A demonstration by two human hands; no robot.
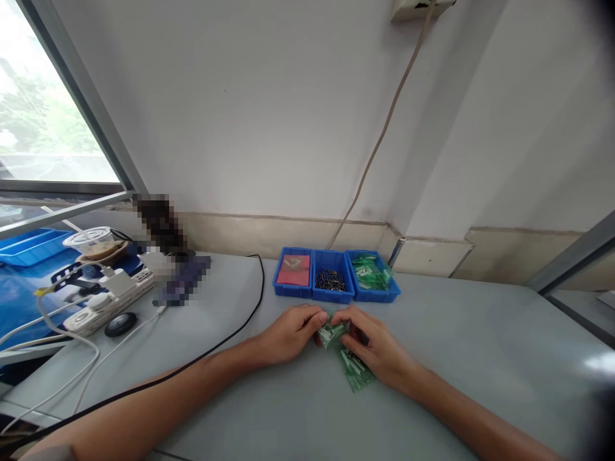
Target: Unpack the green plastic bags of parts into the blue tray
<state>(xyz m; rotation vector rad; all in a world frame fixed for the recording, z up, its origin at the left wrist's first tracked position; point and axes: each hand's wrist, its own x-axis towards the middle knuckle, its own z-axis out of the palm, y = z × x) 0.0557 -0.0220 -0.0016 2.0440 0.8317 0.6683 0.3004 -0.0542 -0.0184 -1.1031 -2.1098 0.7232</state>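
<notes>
Between my hands is a small green see-through plastic bag (330,332) with pale pieces inside. My left hand (294,331) pinches its left side between thumb and fingers. Curled fingers of my right hand (372,346) close on its right edge; their tips are partly hidden. A second green bag (354,370) with white strip-like pieces lies on the table just below my right hand. Behind my hands stand three blue bins: the left bin (293,291) holds a red card and a small clear packet, the middle bin (332,296) dark metal screws, the right bin (377,296) several green bags.
A black cable (202,356) runs over my left forearm and across the grey table (269,410). To the left are a power strip (108,301) with plugs and white cords, a black mouse (120,324), a lidded cup (91,240) and a blurred-out object (182,282). The wall rises behind the bins.
</notes>
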